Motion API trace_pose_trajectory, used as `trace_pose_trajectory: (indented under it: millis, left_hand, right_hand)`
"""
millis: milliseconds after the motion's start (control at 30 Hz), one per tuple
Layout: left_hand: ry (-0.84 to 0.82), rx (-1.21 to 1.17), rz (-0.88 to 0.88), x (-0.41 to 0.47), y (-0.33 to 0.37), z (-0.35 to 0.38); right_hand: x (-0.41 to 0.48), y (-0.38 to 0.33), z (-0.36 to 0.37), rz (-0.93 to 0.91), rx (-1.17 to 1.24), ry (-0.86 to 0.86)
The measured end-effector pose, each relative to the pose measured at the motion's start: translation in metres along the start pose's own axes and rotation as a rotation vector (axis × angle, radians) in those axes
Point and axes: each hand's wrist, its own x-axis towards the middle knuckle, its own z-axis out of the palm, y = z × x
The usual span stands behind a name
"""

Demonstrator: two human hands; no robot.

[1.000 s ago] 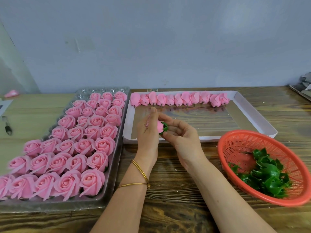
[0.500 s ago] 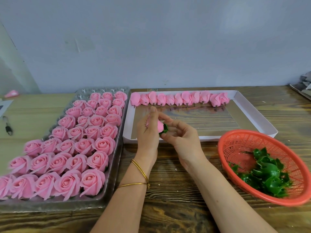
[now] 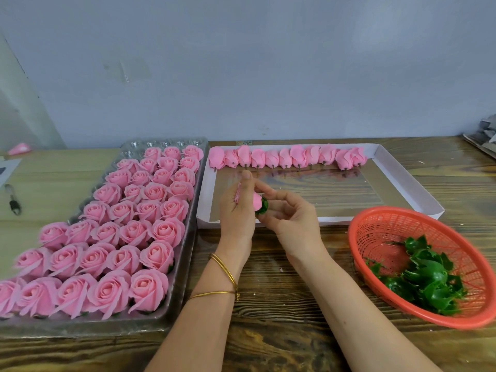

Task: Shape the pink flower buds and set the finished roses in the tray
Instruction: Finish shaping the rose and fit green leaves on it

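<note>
while the left grip (image 3: pixel 236 210) holds a pink bud (image 3: pixel 256 201), the right grip (image 3: pixel 292 221) pinches its green base (image 3: pixel 263 206) above the desk (image 3: pixel 271 280).

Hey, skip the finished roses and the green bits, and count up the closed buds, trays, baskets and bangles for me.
Buds: 12 (11 in white tray, 1 bud held)
Trays: 2 (white tray, clear tray)
Basket: 1
Bangles: 2
Total: 17

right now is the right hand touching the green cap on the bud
Touching. The head view shows the right hand pinching the green cap at the base of the pink bud.
</note>
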Motion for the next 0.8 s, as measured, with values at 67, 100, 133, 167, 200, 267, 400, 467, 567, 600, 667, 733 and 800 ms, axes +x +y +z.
trace_pose_trajectory:
  millis: [67,100,133,167,200,267,400,467,567,600,667,733,800]
  left_hand:
    - [-0.002,0.001,0.003,0.0005,-0.0006,0.0001]
    - [-0.001,0.003,0.005,0.0007,-0.0006,0.0002]
    - [0.002,0.005,0.01,0.0006,-0.0007,0.0005]
    - [0.005,0.009,0.018,0.0006,-0.001,0.0007]
    - [0.006,0.013,0.023,0.0003,-0.0011,0.0009]
    - [0.002,0.025,0.031,-0.0001,-0.0006,0.0007]
    - [-0.014,0.057,0.047,-0.0001,-0.0011,-0.0005]
    - [-0.008,0.073,0.054,0.0002,-0.0018,-0.0009]
    - [0.0,0.051,0.073,0.001,-0.0024,-0.0011]
    - [0.0,0.043,0.077,0.0011,-0.0022,-0.0008]
    - [0.001,0.034,0.078,0.0017,-0.0025,-0.0001]
    - [-0.005,0.022,0.078,0.0022,-0.0037,0.0003]
    - [-0.011,0.017,0.084,0.0024,-0.005,0.0004]
  right_hand:
    - [-0.0003,-0.0002,0.0001,0.006,0.003,0.003]
    - [-0.0003,-0.0003,0.0002,0.01,0.009,0.007]
    - [-0.0003,-0.0004,0.0001,0.016,0.019,0.01]
    - [-0.0003,-0.0005,0.0001,0.023,0.031,0.014]
    - [-0.0002,-0.0008,0.0003,0.027,0.038,0.018]
    - [0.0,-0.0012,0.0004,0.022,0.033,0.024]
    - [0.0007,-0.001,-0.0006,0.012,0.02,0.026]
    - [0.0013,-0.0004,-0.0014,0.02,0.029,0.034]
    - [0.0021,0.001,-0.0014,0.039,0.066,0.037]
    - [0.0022,0.0014,-0.0015,0.045,0.082,0.034]
    - [0.0026,0.002,-0.0018,0.05,0.108,0.023]
    - [0.0027,0.0026,-0.002,0.041,0.116,0.015]
    - [0.0027,0.0028,-0.002,0.03,0.122,0.009]
